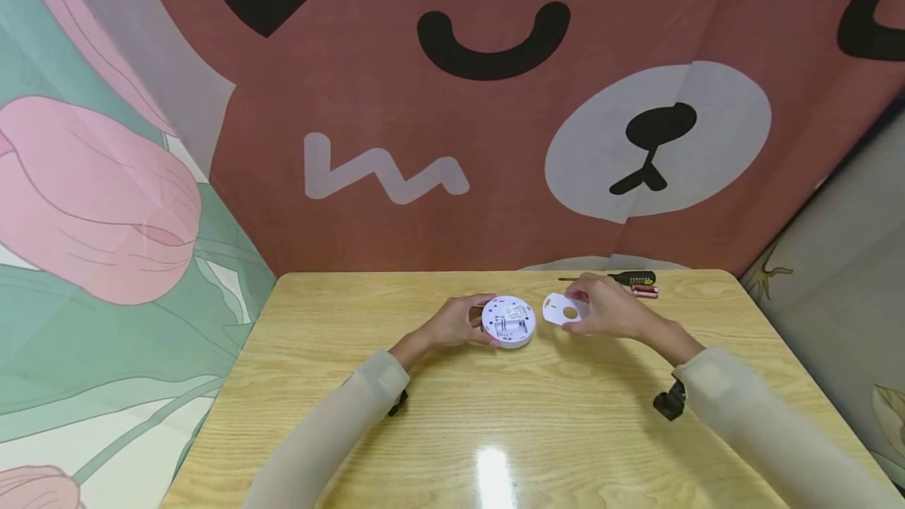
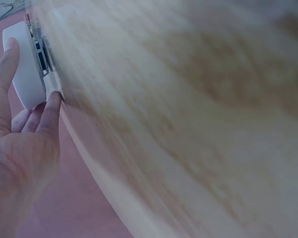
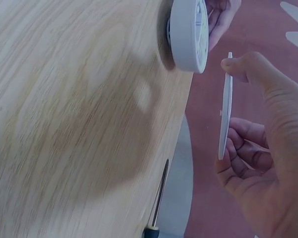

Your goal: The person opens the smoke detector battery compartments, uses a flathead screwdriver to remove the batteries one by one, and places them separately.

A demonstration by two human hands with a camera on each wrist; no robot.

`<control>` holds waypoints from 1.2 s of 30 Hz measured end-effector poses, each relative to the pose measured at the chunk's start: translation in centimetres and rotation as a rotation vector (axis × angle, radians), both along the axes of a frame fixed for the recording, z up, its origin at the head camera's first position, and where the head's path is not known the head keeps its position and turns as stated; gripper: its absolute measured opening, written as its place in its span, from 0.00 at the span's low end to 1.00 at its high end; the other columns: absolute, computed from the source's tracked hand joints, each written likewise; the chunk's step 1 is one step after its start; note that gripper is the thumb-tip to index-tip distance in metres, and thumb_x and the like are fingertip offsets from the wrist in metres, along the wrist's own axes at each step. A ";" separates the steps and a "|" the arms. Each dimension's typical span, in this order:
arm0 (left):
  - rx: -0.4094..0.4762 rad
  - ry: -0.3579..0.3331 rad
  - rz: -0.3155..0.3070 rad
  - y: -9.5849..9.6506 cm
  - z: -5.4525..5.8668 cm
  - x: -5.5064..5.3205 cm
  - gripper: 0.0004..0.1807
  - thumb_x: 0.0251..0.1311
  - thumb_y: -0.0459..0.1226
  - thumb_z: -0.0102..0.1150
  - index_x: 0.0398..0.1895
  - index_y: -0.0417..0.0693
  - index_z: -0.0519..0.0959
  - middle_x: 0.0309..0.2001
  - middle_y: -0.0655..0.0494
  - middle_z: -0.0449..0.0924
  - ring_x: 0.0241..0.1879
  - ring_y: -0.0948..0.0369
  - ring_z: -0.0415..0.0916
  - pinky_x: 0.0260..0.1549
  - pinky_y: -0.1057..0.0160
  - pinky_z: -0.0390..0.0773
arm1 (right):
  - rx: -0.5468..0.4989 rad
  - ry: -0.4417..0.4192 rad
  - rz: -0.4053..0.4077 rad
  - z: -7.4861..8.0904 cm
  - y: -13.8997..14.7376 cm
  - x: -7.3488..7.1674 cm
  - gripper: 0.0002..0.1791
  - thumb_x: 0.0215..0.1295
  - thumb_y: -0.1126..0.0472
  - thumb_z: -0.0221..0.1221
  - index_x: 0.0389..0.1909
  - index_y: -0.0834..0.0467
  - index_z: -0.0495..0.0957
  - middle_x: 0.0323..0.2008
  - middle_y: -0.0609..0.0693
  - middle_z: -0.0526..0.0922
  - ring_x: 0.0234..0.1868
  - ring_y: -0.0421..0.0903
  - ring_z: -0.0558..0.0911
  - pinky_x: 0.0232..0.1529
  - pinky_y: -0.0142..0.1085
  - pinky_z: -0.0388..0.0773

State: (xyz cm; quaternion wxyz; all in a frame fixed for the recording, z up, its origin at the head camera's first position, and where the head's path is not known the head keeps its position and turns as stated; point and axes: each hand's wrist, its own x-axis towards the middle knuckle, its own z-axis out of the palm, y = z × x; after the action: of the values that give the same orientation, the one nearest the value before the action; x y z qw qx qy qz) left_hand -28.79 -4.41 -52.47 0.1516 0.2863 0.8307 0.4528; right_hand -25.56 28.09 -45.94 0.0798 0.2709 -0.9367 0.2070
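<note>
My left hand grips a round white device, which looks like a smoke detector, by its left edge. Its face with small holes and an uncovered battery bay is turned up in the head view. In the left wrist view, the thumb lies on one side of the white housing and fingers are at its lower edge. To the right, my right hand pinches a thin white cover plate with a round hole. The right wrist view shows this plate edge-on between thumb and fingers, apart from the device.
Behind the right hand, near the table's back edge, lies a screwdriver with a black and yellow handle. Red batteries lie beside it. A printed cloth hangs behind the wooden table.
</note>
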 end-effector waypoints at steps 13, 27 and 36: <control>-0.024 0.026 0.008 0.1 0.2 -0.1 0.51 0.48 0.38 0.86 0.77 0.43 0.70 0.70 0.47 0.77 0.66 0.55 0.80 0.58 0.69 0.80 | -0.027 0.011 -0.040 -0.2 -3.0 -0.6 0.26 0.42 0.51 0.83 0.36 0.64 0.87 0.32 0.50 0.85 0.33 0.43 0.79 0.35 0.39 0.78; -0.012 0.031 -0.002 0.0 -0.1 -0.2 0.50 0.50 0.39 0.86 0.77 0.42 0.71 0.69 0.46 0.79 0.64 0.54 0.81 0.57 0.69 0.81 | -0.046 -0.007 -0.131 -1.5 -5.7 -0.6 0.28 0.41 0.48 0.84 0.36 0.65 0.87 0.33 0.53 0.85 0.31 0.44 0.78 0.35 0.40 0.78; 0.004 0.033 -0.004 0.1 -0.3 -0.2 0.48 0.49 0.38 0.86 0.75 0.40 0.73 0.68 0.46 0.80 0.64 0.53 0.81 0.56 0.69 0.81 | -0.054 -0.012 -0.193 -1.6 -7.5 -0.2 0.31 0.42 0.48 0.84 0.38 0.68 0.87 0.33 0.55 0.86 0.32 0.47 0.79 0.35 0.43 0.81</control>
State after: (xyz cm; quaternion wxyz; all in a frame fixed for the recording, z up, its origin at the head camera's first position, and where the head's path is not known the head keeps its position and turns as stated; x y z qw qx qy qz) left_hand -28.99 -4.35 -52.74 0.1383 0.2954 0.8317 0.4493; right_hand -25.73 20.54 -47.59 0.1009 0.1759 -0.9530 0.2253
